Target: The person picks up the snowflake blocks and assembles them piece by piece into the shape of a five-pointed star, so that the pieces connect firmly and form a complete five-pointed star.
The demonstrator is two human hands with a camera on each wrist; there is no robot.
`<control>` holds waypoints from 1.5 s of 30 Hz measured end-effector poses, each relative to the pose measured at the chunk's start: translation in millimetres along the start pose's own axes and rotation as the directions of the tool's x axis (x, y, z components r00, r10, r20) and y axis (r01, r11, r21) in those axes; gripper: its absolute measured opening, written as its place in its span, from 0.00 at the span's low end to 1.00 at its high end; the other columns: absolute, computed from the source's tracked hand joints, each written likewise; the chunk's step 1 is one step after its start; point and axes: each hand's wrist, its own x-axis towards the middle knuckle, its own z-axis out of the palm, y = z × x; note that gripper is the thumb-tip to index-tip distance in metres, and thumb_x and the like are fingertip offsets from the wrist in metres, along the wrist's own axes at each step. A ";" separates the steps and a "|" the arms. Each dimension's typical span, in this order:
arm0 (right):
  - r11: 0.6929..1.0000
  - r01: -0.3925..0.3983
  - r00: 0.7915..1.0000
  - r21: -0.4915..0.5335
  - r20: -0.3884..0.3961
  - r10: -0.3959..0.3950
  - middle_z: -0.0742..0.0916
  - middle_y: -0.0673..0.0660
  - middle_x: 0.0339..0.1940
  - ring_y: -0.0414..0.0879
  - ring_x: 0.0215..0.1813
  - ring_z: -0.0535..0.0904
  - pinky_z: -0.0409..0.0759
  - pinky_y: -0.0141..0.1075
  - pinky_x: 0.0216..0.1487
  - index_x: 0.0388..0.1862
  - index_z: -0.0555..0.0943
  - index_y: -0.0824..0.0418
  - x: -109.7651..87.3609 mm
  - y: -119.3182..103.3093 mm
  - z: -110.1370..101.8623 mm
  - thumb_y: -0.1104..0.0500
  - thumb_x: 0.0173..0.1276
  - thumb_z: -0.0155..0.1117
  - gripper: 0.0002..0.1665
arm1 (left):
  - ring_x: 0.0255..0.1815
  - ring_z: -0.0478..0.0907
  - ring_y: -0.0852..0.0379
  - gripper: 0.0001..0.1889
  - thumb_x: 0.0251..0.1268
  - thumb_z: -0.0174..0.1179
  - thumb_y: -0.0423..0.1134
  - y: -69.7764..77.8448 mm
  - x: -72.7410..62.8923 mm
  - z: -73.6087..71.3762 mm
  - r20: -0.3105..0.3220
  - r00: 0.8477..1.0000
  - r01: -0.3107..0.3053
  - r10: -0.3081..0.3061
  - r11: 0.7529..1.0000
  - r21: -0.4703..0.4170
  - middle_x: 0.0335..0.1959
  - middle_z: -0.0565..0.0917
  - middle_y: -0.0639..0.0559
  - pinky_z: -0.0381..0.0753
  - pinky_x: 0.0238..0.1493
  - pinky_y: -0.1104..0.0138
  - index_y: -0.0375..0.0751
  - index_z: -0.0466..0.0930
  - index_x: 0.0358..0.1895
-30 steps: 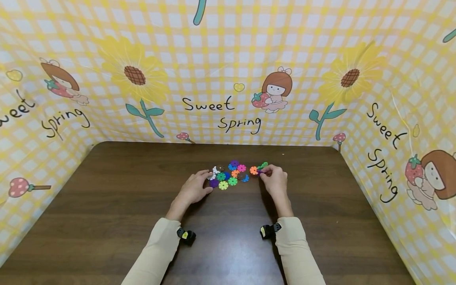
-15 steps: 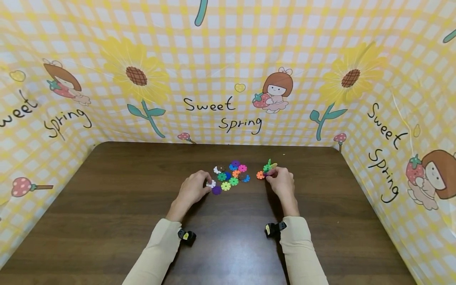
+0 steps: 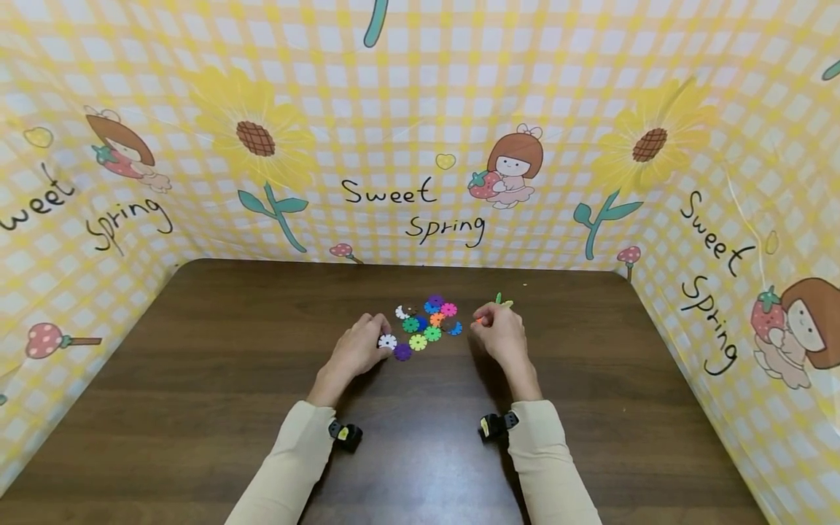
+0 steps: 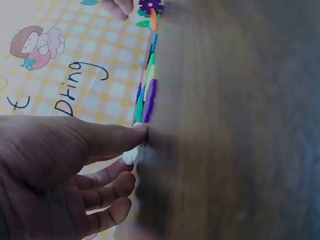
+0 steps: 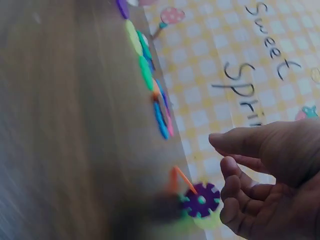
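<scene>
My left hand [image 3: 359, 344] pinches a white notched plastic disc [image 3: 388, 341] between thumb and fingers, at the left side of a loose pile. A purple disc [image 3: 402, 352] lies just right of it, beside a yellow-green disc [image 3: 418, 342]. My right hand [image 3: 502, 334] hovers right of the pile with thumb and fingertips apart and nothing between them. Below it in the right wrist view is a joined cluster of discs, showing a purple disc [image 5: 201, 200] and an orange one [image 5: 184, 179]. In the head view this hand hides most of the cluster.
The pile also has a dark green disc [image 3: 410, 325], a pink disc [image 3: 449, 310], a blue disc [image 3: 456, 328] and several others. All lie on a brown wooden table [image 3: 420, 452]. A yellow checked cloth [image 3: 394, 109] rises behind and at both sides.
My right hand carried the joined cluster to the right, let it go and came back slightly left. With the left hand, the white disc shifted toward me, away from the other white piece.
</scene>
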 end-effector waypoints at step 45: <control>0.936 0.312 0.877 0.162 0.330 -0.349 0.85 0.49 0.32 0.43 0.32 0.78 0.77 0.36 0.37 0.41 0.84 0.58 -11.5 -32.8 36.2 0.60 0.66 0.72 0.06 | 0.17 0.69 0.58 0.08 0.76 0.56 0.35 5.7 -9.5 -33.3 0.239 0.945 -0.032 0.224 0.789 -0.614 0.27 0.83 0.37 0.72 0.23 0.65 0.32 0.75 0.48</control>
